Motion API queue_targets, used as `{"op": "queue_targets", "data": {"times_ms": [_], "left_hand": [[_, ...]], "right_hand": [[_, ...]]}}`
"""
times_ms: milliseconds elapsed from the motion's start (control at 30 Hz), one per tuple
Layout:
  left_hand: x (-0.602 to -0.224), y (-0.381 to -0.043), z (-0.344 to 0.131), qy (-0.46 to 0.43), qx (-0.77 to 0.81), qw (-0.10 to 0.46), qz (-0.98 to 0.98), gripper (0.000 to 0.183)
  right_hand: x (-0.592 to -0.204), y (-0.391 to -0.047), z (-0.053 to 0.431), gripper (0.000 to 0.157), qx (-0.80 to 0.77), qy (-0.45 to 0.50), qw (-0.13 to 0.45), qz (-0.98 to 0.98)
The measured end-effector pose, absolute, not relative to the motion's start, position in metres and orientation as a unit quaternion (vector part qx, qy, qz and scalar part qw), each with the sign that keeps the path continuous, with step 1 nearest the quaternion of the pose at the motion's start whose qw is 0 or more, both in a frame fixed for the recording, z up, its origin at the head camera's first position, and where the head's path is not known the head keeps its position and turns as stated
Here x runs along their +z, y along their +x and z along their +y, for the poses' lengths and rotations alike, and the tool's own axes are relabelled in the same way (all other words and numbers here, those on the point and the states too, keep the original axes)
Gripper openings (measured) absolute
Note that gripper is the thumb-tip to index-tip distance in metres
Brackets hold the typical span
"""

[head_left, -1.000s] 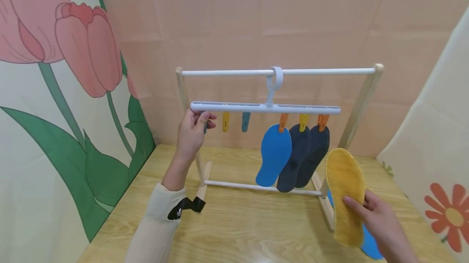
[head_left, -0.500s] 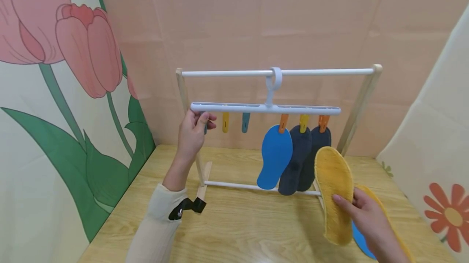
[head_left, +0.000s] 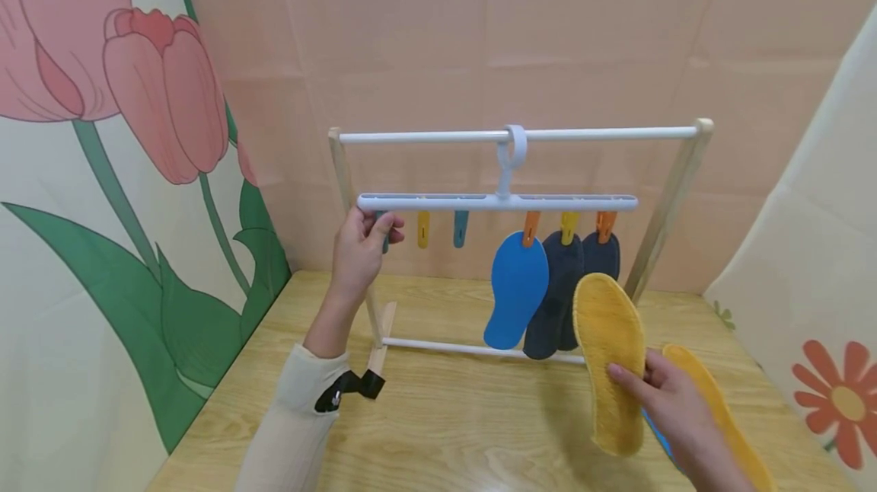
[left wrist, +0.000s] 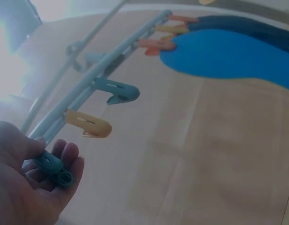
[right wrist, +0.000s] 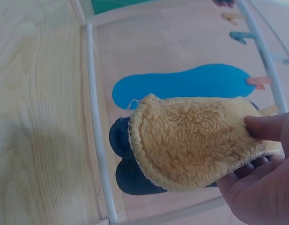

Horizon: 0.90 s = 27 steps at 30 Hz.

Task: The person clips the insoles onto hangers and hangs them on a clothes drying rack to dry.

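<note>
My left hand (head_left: 358, 250) pinches the teal clip (left wrist: 49, 163) at the left end of the white clip hanger (head_left: 438, 203), thumb on one side and fingers behind. My right hand (head_left: 674, 400) grips a yellow fleecy insole (head_left: 608, 362) by its edge, held upright in front of the rack's right side. From the hanger's right half hang a blue insole (head_left: 517, 290) under an orange clip (head_left: 530, 229) and two dark insoles (head_left: 553, 301). A yellow clip (head_left: 423, 229) and another teal clip (head_left: 461, 228) hold nothing. The yellow insole partly hides the rear dark insole.
The hanger hooks over the top bar of a wooden rack (head_left: 661, 222) on a wood-grain table (head_left: 452, 423). Behind my right hand lie another yellow insole (head_left: 712, 400) and a blue insole (head_left: 661, 439), partly hidden. Cloth walls (head_left: 411, 35) surround the table.
My right hand has moved left with the yellow insole, nearer the hanging dark insoles, uncovering another yellow insole on the table. My left hand stays at the teal clip.
</note>
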State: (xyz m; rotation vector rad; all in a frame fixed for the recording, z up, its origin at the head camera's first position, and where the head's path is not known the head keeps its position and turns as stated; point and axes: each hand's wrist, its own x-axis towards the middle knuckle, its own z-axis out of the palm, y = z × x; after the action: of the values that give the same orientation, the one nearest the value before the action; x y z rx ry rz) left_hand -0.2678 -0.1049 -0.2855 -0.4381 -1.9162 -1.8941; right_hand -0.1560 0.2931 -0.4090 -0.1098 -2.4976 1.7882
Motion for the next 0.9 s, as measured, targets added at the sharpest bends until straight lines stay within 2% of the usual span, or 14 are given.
{"op": "queue_targets", "data": {"times_ms": [267, 900], "left_hand": [[-0.285, -0.267, -0.105, -0.157, -0.679, 0.197, -0.69, 0.025], [-0.282, -0.263, -0.103, -0.146, -0.674, 0.199, -0.696, 0.024]], "right_hand": [[-0.402, -0.156, 0.279, 0.056, 0.556, -0.036, 0.014, -0.83], [-0.398, -0.163, 0.221, 0.051, 0.599, 0.005, -0.036, -0.8]]}}
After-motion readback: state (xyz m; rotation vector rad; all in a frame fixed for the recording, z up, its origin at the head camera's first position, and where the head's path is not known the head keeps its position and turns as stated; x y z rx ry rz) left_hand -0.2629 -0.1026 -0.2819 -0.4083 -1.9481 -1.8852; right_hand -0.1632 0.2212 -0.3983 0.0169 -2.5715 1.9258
